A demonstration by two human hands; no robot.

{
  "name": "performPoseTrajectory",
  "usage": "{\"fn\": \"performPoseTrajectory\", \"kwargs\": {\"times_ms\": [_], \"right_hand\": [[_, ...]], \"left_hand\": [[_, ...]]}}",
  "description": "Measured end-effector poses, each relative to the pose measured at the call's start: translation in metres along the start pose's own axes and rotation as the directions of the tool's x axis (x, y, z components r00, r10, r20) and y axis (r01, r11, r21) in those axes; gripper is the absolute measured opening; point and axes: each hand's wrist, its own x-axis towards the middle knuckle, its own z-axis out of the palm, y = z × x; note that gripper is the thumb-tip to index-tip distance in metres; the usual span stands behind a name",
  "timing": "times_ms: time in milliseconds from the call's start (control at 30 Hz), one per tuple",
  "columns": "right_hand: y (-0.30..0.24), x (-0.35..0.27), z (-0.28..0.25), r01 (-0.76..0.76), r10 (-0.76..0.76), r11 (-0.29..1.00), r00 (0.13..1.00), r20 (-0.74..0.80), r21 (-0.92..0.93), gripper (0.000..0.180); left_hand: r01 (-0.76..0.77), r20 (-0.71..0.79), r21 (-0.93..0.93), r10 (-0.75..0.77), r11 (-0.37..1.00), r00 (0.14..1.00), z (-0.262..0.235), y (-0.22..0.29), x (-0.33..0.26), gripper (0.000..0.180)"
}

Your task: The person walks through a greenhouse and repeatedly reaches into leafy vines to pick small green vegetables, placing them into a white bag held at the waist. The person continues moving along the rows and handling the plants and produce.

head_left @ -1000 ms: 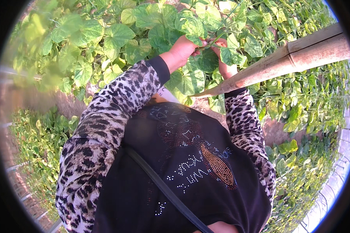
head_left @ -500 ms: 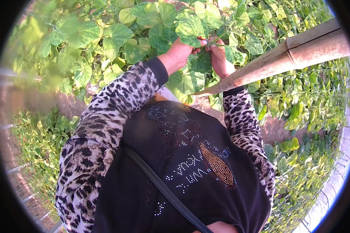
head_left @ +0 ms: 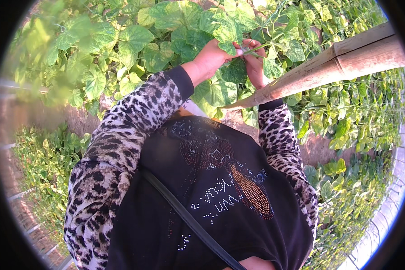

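My left hand (head_left: 213, 57) and my right hand (head_left: 255, 65) meet among the leaves at the top middle. Between them runs a thin green vine stem (head_left: 258, 48) with leaves on it. The left thumb and fingers are closed at the stem's left part. My right fingers curl round the stem close beside the left fingertips. A mottled yellow-green leaf (head_left: 227, 32) stands just above the left fingers and partly covers them. Below the hands hangs a darker green leaf (head_left: 234, 72).
A thick bamboo pole (head_left: 333, 65) slants from the upper right down to beside my right wrist. Broad-leaved vines (head_left: 135, 40) spread on the far side, blurred leaves (head_left: 40, 54) at the left. More plants (head_left: 346, 202) grow at the lower right, with bare soil (head_left: 319, 150) between rows.
My left hand has shifted slightly right, closer to the right fingers. The right fingers have curled further over the stem, and the leaf above the hands has tilted.
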Motion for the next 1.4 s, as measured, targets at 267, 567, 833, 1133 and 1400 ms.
{"fn": "performPoseTrajectory", "kwargs": {"times_ms": [267, 567, 833, 1133, 1400], "right_hand": [[-0.04, -0.02, 0.002, -0.225, 0.248, 0.957, 0.963, 0.11, -0.182, 0.042], [-0.151, 0.01, -0.027, -0.115, 0.004, 0.906, 0.965, -0.264, -0.406, 0.019], [-0.199, 0.019, 0.054, -0.115, 0.121, 0.307, 0.989, -0.081, -0.945, 0.017], [-0.196, 0.017, 0.056, 0.042, -0.118, 0.243, 0.993, 0.014, -0.969, 0.016], [-0.211, 0.059, 0.096, 0.603, -0.284, 0.061, 0.775, 0.565, -0.796, 0.027]], "left_hand": [[0.021, 0.214, 0.038, -0.029, 0.999, 0.977, -0.007, 0.01, -0.012, 0.026], [0.088, 0.052, 0.05, -0.091, 0.995, 0.994, -0.002, -0.007, -0.001, 0.023], [0.02, -0.038, 0.026, -0.019, 0.999, 0.999, 0.005, -0.016, 0.002, 0.023], [-0.043, -0.028, 0.043, 0.045, 0.998, 0.999, 0.003, -0.018, 0.001, 0.023], [-0.002, -0.017, 0.01, 0.002, 1.0, 1.0, 0.0, -0.014, 0.004, 0.027]]}}
